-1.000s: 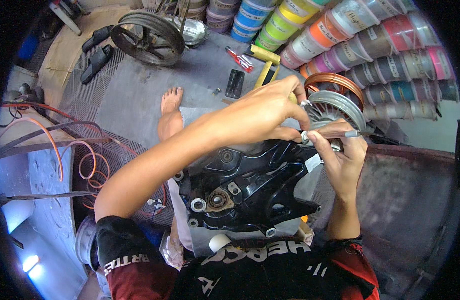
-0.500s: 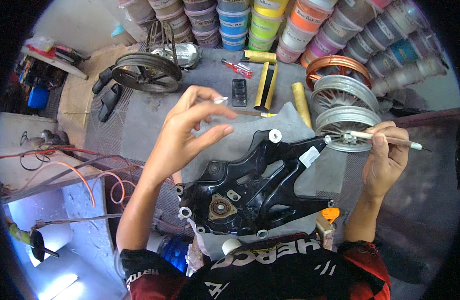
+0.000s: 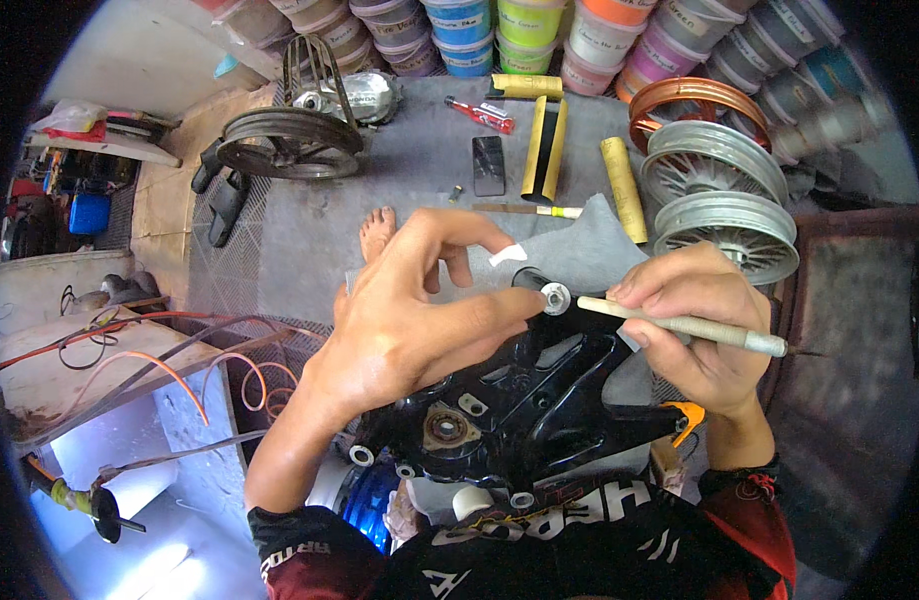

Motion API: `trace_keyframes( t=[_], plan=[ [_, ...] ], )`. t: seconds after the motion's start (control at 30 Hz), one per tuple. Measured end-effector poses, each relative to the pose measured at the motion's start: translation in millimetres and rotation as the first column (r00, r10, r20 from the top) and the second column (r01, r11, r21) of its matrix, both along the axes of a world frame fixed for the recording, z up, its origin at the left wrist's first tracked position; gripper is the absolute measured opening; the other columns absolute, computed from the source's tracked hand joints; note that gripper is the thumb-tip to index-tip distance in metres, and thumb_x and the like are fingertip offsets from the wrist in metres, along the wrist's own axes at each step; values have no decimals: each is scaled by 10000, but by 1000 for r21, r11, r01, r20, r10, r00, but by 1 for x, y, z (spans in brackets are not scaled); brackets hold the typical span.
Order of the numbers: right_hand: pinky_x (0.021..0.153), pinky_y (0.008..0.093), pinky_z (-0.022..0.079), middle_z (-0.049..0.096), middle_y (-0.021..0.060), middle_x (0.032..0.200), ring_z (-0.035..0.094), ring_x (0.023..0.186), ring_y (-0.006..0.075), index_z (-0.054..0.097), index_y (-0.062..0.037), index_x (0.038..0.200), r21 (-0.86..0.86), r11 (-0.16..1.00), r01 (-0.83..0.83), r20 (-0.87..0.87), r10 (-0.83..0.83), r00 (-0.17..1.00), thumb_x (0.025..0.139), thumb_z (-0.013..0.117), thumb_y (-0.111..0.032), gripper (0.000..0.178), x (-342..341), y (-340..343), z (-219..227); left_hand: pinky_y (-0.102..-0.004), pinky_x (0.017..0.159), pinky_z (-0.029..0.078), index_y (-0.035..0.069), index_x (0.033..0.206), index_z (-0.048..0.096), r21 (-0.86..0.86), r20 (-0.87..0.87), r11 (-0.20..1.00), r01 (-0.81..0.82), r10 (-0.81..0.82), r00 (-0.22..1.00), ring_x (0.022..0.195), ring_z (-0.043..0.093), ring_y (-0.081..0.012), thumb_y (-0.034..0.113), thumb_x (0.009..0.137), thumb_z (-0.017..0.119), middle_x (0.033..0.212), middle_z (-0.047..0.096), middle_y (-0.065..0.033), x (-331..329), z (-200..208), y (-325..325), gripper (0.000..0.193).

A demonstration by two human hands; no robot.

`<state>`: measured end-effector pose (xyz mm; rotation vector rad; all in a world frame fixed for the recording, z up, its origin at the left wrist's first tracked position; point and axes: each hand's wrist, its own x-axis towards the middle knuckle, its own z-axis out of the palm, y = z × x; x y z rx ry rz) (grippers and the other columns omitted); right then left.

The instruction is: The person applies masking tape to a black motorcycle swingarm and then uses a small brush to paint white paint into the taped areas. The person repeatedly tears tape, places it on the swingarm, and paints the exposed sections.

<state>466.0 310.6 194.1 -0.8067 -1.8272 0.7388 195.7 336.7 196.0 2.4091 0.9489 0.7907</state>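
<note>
A glossy black metal motorcycle part, with a round bearing set in it, lies in front of me. My left hand reaches over its upper side with fingers apart. A small white scrap that looks like tape clings to the left index fingertip. The left thumb tip meets a pale ring-shaped boss on the part. My right hand grips a pale pen-shaped tool, its slim end pointing at that boss. Both hands hide parts of the black piece.
Silver wheel rims and a copper rim lie to the right. A phone, yellow-brown tubes and a red bottle rest on the grey mat. A dark wheel lies far left; stacked tubs line the back.
My right hand has moved left with the pen-shaped tool, bringing its slim end beside the boss. My left hand has moved right and down, its thumb now at the boss.
</note>
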Motion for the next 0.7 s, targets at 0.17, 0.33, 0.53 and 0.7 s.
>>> trace_keyframes(
  t=[0.17, 0.33, 0.53, 0.7],
  plan=[
    [707, 333, 585, 727, 157, 938, 720, 812, 251, 640, -17, 1048, 7, 999, -41, 69, 40, 997, 824, 801, 44, 283, -8, 6, -5, -294, 702, 467, 206, 1012, 817, 18, 62, 999, 49, -50, 997, 849, 558, -175, 64, 652, 891, 1177, 618, -81, 3, -8, 7, 394],
    [698, 330, 585, 728, 155, 937, 723, 813, 251, 643, -21, 1042, 3, 998, -55, 115, 55, 992, 818, 800, 48, 283, -12, 8, -4, -300, 702, 459, 227, 1001, 819, -32, 139, 998, 53, -48, 989, 838, 555, -182, 61, 651, 875, 1167, 633, -52, 7, -20, 10, 392],
    [696, 332, 586, 733, 145, 934, 724, 806, 249, 647, -27, 1041, 13, 998, -55, 165, 52, 985, 813, 801, 48, 285, -16, 8, -1, -330, 721, 461, 229, 959, 813, -71, 130, 997, 4, 5, 992, 844, 559, -186, 73, 656, 863, 1147, 643, -37, 8, -24, 8, 345],
    [698, 340, 586, 733, 140, 922, 723, 800, 252, 654, -31, 1014, 1, 998, -58, 182, 57, 982, 805, 800, 51, 268, -18, 9, 0, -338, 732, 464, 214, 942, 807, -78, 161, 997, 17, -4, 987, 849, 563, -195, 71, 665, 859, 1141, 645, -47, 7, -23, 10, 316]
  ],
)
